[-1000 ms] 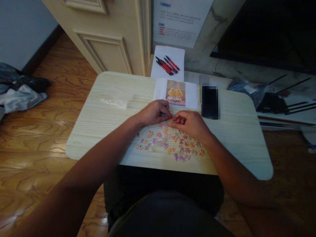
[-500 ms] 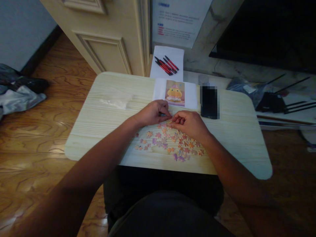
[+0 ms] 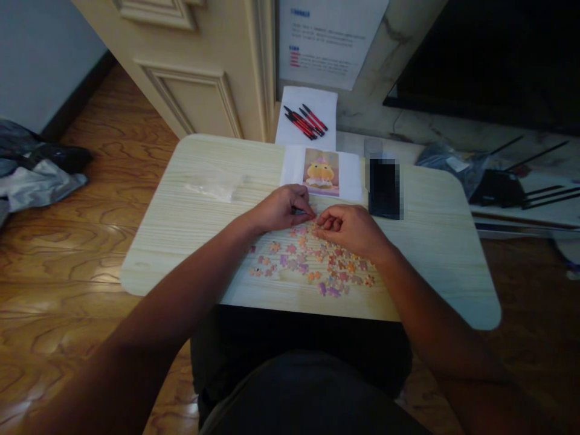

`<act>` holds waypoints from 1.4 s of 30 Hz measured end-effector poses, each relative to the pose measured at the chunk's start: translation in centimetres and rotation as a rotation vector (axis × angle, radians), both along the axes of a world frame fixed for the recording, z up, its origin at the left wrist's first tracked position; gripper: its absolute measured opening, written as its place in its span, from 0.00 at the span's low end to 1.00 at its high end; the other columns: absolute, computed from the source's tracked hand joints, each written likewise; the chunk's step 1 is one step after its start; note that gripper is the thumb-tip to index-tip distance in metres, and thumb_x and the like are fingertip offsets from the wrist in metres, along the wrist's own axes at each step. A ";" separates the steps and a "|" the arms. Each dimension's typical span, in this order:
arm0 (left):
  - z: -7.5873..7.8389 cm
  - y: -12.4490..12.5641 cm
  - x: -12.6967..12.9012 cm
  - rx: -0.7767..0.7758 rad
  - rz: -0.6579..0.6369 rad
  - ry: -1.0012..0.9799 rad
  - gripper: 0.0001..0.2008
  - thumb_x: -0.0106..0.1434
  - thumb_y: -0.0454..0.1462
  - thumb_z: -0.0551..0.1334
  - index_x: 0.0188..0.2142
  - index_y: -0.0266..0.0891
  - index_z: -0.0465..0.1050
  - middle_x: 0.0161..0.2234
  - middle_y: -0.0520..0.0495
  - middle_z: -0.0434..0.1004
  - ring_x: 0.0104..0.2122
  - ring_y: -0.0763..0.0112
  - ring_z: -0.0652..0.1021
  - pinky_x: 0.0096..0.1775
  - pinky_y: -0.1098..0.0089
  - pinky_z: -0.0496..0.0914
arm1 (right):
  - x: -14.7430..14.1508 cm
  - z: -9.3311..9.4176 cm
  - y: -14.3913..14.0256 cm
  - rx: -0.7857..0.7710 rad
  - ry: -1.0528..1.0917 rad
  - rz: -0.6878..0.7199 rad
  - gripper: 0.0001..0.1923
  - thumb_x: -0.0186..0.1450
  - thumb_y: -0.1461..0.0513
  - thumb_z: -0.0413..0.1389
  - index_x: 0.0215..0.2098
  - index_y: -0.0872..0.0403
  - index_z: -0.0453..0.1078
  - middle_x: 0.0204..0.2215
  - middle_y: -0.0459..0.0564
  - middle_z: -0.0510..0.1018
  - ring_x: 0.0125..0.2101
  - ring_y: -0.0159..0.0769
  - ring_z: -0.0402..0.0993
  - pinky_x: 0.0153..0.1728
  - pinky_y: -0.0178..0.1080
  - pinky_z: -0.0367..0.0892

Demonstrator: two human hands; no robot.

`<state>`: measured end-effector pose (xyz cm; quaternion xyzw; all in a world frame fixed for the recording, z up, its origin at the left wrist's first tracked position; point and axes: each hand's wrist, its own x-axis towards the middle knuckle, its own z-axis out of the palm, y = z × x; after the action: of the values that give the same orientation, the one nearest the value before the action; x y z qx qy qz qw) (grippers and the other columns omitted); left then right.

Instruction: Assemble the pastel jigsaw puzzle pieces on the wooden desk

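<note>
Small jigsaw puzzle pieces in orange, pink and purple lie loose on the pale wooden table. At the far edge of the scatter, my left hand is closed in a pinch, thumb and fingertips together. Facing it from the right, my right hand also pinches, its fingers curled low over the pieces. The two sets of fingertips nearly meet over one spot. Tiny jigsaw pieces show there, mostly covered by the fingers. Just beyond my hands lies a sheet with a printed picture of a yellow cartoon figure.
A dark phone-like object, partly pixelated, lies right of the picture. On the left of the table is a clear plastic bag. Several red and black pens rest on white paper behind the table. A cabinet stands beyond.
My hands stay almost in the same place, with the right fingertips a touch further from the left ones. The whole view has shifted very slightly.
</note>
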<state>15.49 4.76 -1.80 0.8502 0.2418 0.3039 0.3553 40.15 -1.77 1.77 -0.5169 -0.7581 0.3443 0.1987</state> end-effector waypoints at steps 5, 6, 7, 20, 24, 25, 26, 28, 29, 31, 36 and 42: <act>0.0 0.0 -0.1 -0.017 -0.014 -0.019 0.06 0.68 0.35 0.72 0.40 0.44 0.91 0.34 0.48 0.78 0.34 0.70 0.78 0.39 0.67 0.73 | 0.4 0.5 -0.1 -0.017 -0.025 0.069 0.08 0.62 0.59 0.73 0.37 0.51 0.83 0.29 0.45 0.85 0.28 0.34 0.78 0.32 0.39 0.69; 0.0 0.0 -0.1 -0.021 -0.016 -0.022 0.05 0.68 0.36 0.72 0.40 0.44 0.91 0.34 0.47 0.78 0.34 0.70 0.78 0.40 0.67 0.73 | 0.5 0.7 -0.1 -0.024 -0.017 0.088 0.08 0.61 0.59 0.73 0.37 0.52 0.83 0.28 0.45 0.84 0.28 0.34 0.78 0.32 0.38 0.68; 0.0 0.0 -0.1 -0.026 -0.016 -0.023 0.05 0.68 0.36 0.72 0.40 0.44 0.91 0.34 0.47 0.78 0.34 0.70 0.78 0.40 0.67 0.73 | 0.6 0.8 -0.1 -0.032 -0.006 0.106 0.08 0.62 0.58 0.73 0.37 0.52 0.83 0.28 0.45 0.84 0.27 0.33 0.77 0.31 0.38 0.68; 0.4 0.1 -0.3 -0.098 -0.003 -0.071 0.06 0.70 0.35 0.71 0.41 0.43 0.90 0.37 0.46 0.83 0.36 0.69 0.81 0.42 0.66 0.76 | 2.5 1.3 1.1 0.248 -0.003 -0.038 0.07 0.67 0.59 0.63 0.33 0.52 0.82 0.26 0.47 0.82 0.26 0.34 0.75 0.30 0.39 0.66; 0.7 0.1 -0.5 -0.092 0.053 -0.053 0.07 0.69 0.35 0.70 0.43 0.42 0.89 0.37 0.46 0.84 0.36 0.69 0.81 0.44 0.65 0.76 | 2.7 1.4 1.2 0.229 0.016 -0.017 0.06 0.68 0.59 0.63 0.34 0.52 0.82 0.27 0.47 0.83 0.26 0.34 0.74 0.30 0.39 0.66; 0.8 0.1 -0.5 -0.092 0.065 -0.047 0.08 0.68 0.34 0.70 0.44 0.42 0.89 0.37 0.47 0.83 0.36 0.69 0.81 0.44 0.65 0.76 | 2.8 1.3 1.2 0.209 0.021 0.005 0.06 0.68 0.59 0.63 0.35 0.52 0.82 0.28 0.47 0.83 0.25 0.33 0.74 0.30 0.39 0.66; 0.8 0.1 -0.5 -0.094 0.075 -0.042 0.08 0.67 0.34 0.71 0.45 0.41 0.89 0.38 0.47 0.83 0.37 0.69 0.81 0.44 0.65 0.76 | 3.0 1.3 1.3 0.185 0.023 0.033 0.06 0.68 0.60 0.63 0.36 0.52 0.82 0.28 0.46 0.83 0.25 0.33 0.73 0.30 0.38 0.65; 0.8 0.0 -0.6 -0.101 0.094 -0.032 0.08 0.67 0.34 0.71 0.45 0.41 0.89 0.38 0.46 0.84 0.37 0.69 0.81 0.43 0.66 0.76 | 3.4 1.2 1.4 0.136 0.014 0.107 0.06 0.68 0.60 0.63 0.38 0.52 0.83 0.27 0.45 0.82 0.24 0.32 0.73 0.30 0.38 0.64; 0.8 0.0 -0.6 -0.107 0.103 -0.030 0.08 0.66 0.35 0.72 0.45 0.41 0.89 0.38 0.46 0.84 0.37 0.68 0.80 0.43 0.66 0.76 | 3.6 1.2 1.5 0.116 0.005 0.148 0.06 0.68 0.60 0.63 0.39 0.52 0.84 0.26 0.45 0.81 0.24 0.32 0.72 0.30 0.38 0.64; 0.7 0.0 -0.7 -0.120 0.115 -0.042 0.08 0.66 0.35 0.72 0.44 0.40 0.89 0.38 0.46 0.83 0.37 0.68 0.80 0.42 0.66 0.76 | 4.0 1.2 1.6 0.091 -0.014 0.217 0.07 0.68 0.59 0.64 0.41 0.52 0.84 0.27 0.45 0.81 0.25 0.32 0.71 0.30 0.38 0.63; 0.6 0.1 -0.8 -0.144 0.118 -0.080 0.08 0.66 0.36 0.71 0.43 0.39 0.89 0.38 0.45 0.83 0.36 0.69 0.80 0.40 0.67 0.76 | 3.9 1.8 1.4 0.036 -0.015 0.323 0.07 0.68 0.60 0.64 0.42 0.49 0.85 0.38 0.49 0.86 0.36 0.37 0.79 0.39 0.40 0.70; 0.8 0.1 -0.8 -0.164 0.128 -0.087 0.08 0.65 0.35 0.71 0.42 0.39 0.89 0.36 0.46 0.83 0.35 0.71 0.80 0.40 0.68 0.76 | 3.5 2.1 1.0 0.001 -0.044 0.394 0.06 0.68 0.62 0.67 0.43 0.48 0.85 0.43 0.49 0.86 0.42 0.41 0.82 0.47 0.42 0.72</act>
<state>14.73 4.82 -1.05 0.7870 0.3041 0.3419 0.4138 43.64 -0.77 3.90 -0.3658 -0.8490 0.3647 0.1112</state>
